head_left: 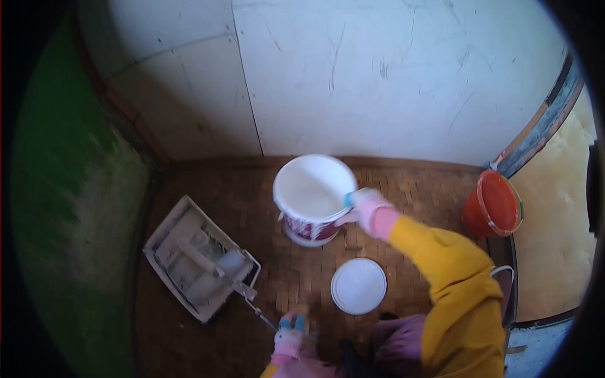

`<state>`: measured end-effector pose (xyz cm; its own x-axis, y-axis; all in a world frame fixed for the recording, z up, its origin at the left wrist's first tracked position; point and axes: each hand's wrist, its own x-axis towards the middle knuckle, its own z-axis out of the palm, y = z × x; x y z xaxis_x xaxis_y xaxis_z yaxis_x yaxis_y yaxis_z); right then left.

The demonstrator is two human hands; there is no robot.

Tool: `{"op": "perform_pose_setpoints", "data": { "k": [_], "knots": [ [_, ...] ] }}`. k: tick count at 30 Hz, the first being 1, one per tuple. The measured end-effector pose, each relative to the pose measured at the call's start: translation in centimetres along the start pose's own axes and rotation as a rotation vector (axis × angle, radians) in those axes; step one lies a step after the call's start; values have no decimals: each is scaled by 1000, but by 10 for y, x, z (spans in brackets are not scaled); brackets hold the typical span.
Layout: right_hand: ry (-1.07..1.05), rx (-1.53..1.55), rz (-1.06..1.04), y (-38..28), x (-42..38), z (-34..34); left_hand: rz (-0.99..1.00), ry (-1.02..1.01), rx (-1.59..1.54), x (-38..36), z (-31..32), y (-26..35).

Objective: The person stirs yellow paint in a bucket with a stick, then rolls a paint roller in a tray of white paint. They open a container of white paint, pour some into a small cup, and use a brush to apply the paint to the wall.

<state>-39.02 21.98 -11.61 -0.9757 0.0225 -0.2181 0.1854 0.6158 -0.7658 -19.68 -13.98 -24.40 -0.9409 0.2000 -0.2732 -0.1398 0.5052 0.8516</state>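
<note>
My right hand (368, 211), in a pink and white glove with blue fingertips, is closed on the rim of a white plastic bucket (312, 228) with a purple label. The bucket leans slightly, and its white inside shows. Low in the view, my left hand (288, 335) wears a matching glove. It is closed at the end of the thin rod of a paint roller (234, 263); the handle itself is hidden. The roller head lies over a paint-smeared tray (169, 277). Beside the bucket, a round white lid (359, 286) rests flat on the floor.
An orange-red bucket (498, 203) stands at the right by the wall corner. Behind the white bucket rises a pale, scratched wall (391, 82); a green wall (57, 189) bounds the left. Wooden parquet (416, 189) covers the floor. My legs (400, 340) are at the bottom.
</note>
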Motion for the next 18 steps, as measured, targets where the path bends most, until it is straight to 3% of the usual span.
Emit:
{"op": "perform_pose_setpoints", "data": {
  "k": [1, 2, 5, 9, 12, 15, 18],
  "knots": [
    [76, 276, 117, 23, -17, -14, -38, -49, 94, 2, -3, 27],
    [391, 1089, 597, -63, -58, -46, -71, -98, 189, 8, -5, 56],
    [646, 989, 644, -21, -93, -86, -90, -217, 190, 25, 17, 62],
    [876, 1003, 697, 58, -121, -130, 18, -144, 278, 34, 48, 38],
    [994, 1127, 657, 109, -140, -149, -56, -145, 265, 46, 54, 45],
    [1039, 1235, 524, 110, -162, -153, -88, -161, 268, 50, 60, 45],
    [1053, 1299, 529, 133, -176, -151, -90, -220, 182, 55, 63, 42]
  ]
}}
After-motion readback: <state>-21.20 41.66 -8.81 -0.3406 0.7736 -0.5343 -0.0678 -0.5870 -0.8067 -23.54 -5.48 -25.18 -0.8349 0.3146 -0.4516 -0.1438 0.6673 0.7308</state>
